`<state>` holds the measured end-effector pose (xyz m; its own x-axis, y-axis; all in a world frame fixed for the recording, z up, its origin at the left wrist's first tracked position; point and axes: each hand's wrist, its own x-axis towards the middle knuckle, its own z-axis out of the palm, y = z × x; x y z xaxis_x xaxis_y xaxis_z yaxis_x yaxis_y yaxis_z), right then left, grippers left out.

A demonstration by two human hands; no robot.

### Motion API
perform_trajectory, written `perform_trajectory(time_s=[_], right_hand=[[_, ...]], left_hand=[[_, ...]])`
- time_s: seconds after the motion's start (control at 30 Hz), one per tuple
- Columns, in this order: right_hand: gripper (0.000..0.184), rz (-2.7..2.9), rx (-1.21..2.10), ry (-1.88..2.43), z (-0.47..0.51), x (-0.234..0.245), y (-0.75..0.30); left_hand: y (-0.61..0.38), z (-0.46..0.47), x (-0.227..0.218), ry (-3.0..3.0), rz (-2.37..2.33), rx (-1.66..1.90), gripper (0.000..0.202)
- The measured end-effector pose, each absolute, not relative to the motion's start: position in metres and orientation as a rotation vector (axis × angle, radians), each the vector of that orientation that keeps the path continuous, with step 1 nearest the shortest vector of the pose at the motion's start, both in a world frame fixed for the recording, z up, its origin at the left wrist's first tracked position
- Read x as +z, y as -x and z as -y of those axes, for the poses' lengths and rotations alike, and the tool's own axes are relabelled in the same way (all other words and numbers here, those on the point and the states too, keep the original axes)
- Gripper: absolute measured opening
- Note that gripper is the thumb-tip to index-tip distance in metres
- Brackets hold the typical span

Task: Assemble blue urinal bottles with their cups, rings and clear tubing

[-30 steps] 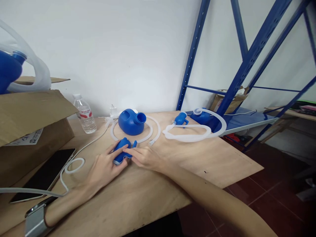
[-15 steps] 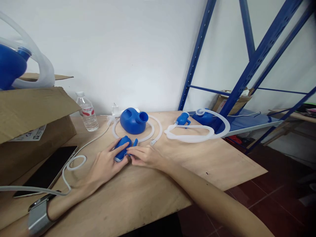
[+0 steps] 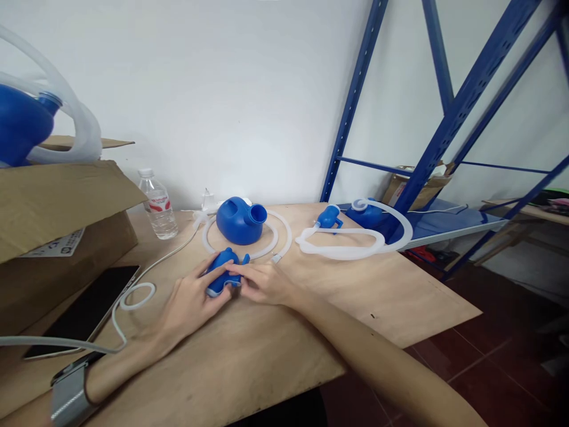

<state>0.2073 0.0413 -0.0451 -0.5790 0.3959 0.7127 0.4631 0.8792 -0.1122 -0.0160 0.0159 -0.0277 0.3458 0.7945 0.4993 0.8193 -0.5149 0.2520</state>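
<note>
A small blue plastic urinal funnel [image 3: 221, 270] with a pale rim lies tilted between my hands, low over the wooden table [image 3: 338, 314]. My left hand [image 3: 195, 296] is closed around its body, fingers across the top and thumb near the rim. On its right side, my right hand [image 3: 262, 281] pinches the edge close to the small blue handle [image 3: 246, 259]; the fingertips partly hide what they grip. Just behind stands a blue urinal bottle [image 3: 240, 222], its round mouth turned right. A translucent hose [image 3: 287, 228] with a clear end connector [image 3: 276, 258] curls around the bottle.
Farther right sit another blue funnel [image 3: 329, 217] on a coiled hose [image 3: 338, 255] and a second blue bottle [image 3: 367, 214]. A cardboard box [image 3: 66, 201], water bottle [image 3: 157, 207], dark tablet [image 3: 89, 308] and white cable [image 3: 118, 320] occupy the left. Blue shelving [image 3: 427, 160] rises at right.
My right fingers have shifted slightly along the funnel's edge, and more of its lower rim shows. The whole view has moved slightly. Both hands keep their hold.
</note>
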Motion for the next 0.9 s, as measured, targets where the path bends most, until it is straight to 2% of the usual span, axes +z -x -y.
perform_trajectory(time_s=[0.23,0.3,0.4,0.47,0.53,0.67,0.8,0.9], right_hand=[[0.040,2.214,0.002,0.646,-0.040,-0.033,-0.210],[0.060,2.124,0.088,0.750,-0.041,-0.028,-0.213],[0.105,1.982,0.325,0.890,-0.043,-0.023,-0.215],[0.120,1.972,0.551,0.863,-0.045,-0.024,-0.214],[0.120,1.947,0.834,0.772,-0.047,-0.027,-0.211],[0.103,1.674,1.262,0.686,-0.048,-0.036,-0.202],[0.094,1.449,1.295,0.725,-0.051,-0.044,-0.192],[0.104,1.525,1.279,0.740,-0.056,-0.044,-0.195]], left_hand=[[0.019,-0.018,-0.032,2.576,1.417,-1.115,0.048],[0.018,-0.017,-0.029,2.573,1.340,-1.198,0.047],[0.016,-0.016,-0.026,2.537,1.182,-1.316,0.047],[0.016,-0.016,-0.026,2.522,1.084,-1.333,0.049],[0.016,-0.015,-0.027,2.547,1.003,-1.287,0.052],[0.015,-0.013,-0.028,2.614,0.965,-1.237,0.057],[0.015,-0.018,-0.025,2.572,1.207,-1.430,0.063],[0.019,-0.024,-0.025,2.624,1.522,-1.579,0.059]])
